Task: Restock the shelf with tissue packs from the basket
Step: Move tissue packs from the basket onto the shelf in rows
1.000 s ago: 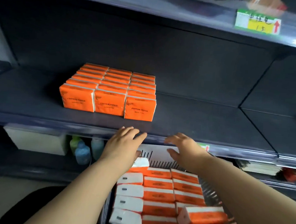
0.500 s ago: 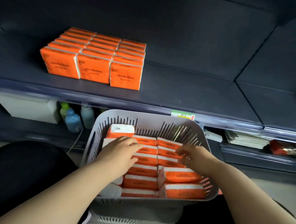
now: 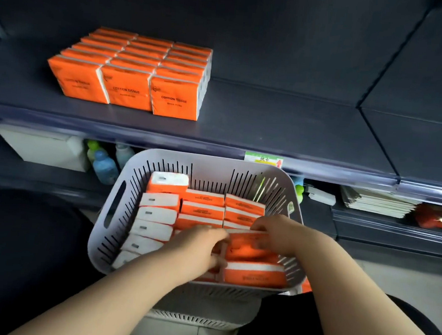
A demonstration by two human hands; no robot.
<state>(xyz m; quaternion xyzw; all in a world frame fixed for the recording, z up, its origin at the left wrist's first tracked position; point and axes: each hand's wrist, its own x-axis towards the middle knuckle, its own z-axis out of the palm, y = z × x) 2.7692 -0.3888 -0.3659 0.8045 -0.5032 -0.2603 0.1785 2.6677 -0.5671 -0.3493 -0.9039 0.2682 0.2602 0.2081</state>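
I see both hands down in the gray basket [image 3: 207, 159]. L hand [image 3: 198, 247] & R hand [image 3: 280, 234] curl fingers round one orange tissue pack [image 3: 248, 251], front right of the basket. Stacked packs [image 3: 131, 82] sit on the shelf [image 3: 283, 124] above, left side.

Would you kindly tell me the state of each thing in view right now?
Left hand: grips the left end of a tissue pack.
Right hand: grips the same pack's upper edge.
tissue pack: inside the basket, tilted, held by both hands.
Basket: well filled with rows of packs.
Shelf stack: upright, three columns, tightly packed.
Shelf: carries the stack at its left.
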